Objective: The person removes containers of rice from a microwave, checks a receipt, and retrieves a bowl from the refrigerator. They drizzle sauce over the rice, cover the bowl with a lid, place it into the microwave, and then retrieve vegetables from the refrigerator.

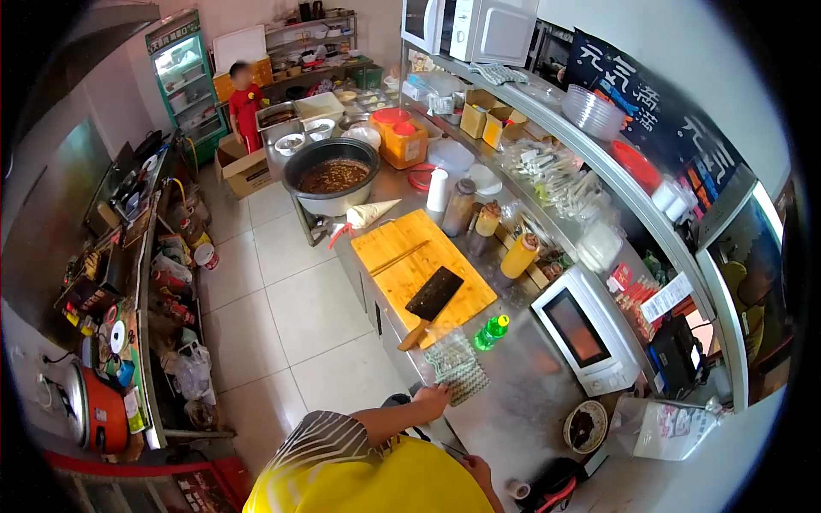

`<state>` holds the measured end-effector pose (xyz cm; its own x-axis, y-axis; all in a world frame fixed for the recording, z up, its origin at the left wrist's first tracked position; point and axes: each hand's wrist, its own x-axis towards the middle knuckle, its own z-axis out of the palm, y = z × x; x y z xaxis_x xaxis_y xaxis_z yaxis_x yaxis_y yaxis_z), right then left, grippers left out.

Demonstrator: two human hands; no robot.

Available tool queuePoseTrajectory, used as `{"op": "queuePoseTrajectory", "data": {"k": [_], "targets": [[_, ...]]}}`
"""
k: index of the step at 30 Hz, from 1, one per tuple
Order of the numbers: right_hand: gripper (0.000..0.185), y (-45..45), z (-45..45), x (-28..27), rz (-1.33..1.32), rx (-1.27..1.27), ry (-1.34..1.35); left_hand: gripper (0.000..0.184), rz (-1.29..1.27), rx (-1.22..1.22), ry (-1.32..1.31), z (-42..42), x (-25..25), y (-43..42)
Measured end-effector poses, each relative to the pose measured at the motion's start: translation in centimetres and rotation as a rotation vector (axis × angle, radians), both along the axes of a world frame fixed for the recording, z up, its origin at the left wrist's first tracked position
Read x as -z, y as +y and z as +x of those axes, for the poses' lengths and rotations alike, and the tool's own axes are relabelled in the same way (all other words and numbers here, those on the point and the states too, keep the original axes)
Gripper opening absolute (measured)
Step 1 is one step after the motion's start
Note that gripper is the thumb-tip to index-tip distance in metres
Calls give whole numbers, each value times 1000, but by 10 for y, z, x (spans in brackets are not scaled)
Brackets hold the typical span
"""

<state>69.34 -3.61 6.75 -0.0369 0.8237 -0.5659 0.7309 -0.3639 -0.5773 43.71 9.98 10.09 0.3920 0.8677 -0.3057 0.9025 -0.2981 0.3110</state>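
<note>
1. A white microwave [587,332] stands near a bowl [601,430] of something dark [583,424].
2. The large pot [332,205] contains brown liquid [329,181] (with pale pieces [340,171] in it).
3. One orange cooker [104,415] is at left.

The left arm [395,422] comes out of a striped short sleeve [329,438] and reaches across the front of the torso [376,483], its bare forearm running nearly level with a slight rise toward the wrist. The left hand [430,400] is at the far end of that reach, back uppermost, fingers drawn close together and pointing away from the body; how tightly they close is too small to tell. The right hand [476,468] hangs lower and nearer the body, apart from the left, its fingers loosely bent and their exact pose unclear.
</note>
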Motion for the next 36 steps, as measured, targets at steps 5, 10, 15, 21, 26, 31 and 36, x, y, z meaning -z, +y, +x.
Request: {"op": "queuePoseTrajectory", "data": {"k": [5,10,15,21,26,31,36], "targets": [[32,-50,23,26,-173,3,-68,33,-192,-220,-86,-29,7,-63],[35,-54,24,26,13,-109,-77,33,-244,-418,86,-121,32,-146],[42,-34,12,11,-60,-305,-135,29,-411,-703,215,-214,49,-207],[43,-34,23,60,-134,-445,-254,26,-356,-953,61,-227,36,-223],[35,-35,29,83,-190,-536,-339,29,-345,-819,-51,-224,7,-216],[33,-40,-12,47,-269,-552,-336,35,-438,-681,-47,-270,22,-221],[23,-43,-95,29,-236,-471,-336,33,-499,-757,-144,-352,79,-250]]}}
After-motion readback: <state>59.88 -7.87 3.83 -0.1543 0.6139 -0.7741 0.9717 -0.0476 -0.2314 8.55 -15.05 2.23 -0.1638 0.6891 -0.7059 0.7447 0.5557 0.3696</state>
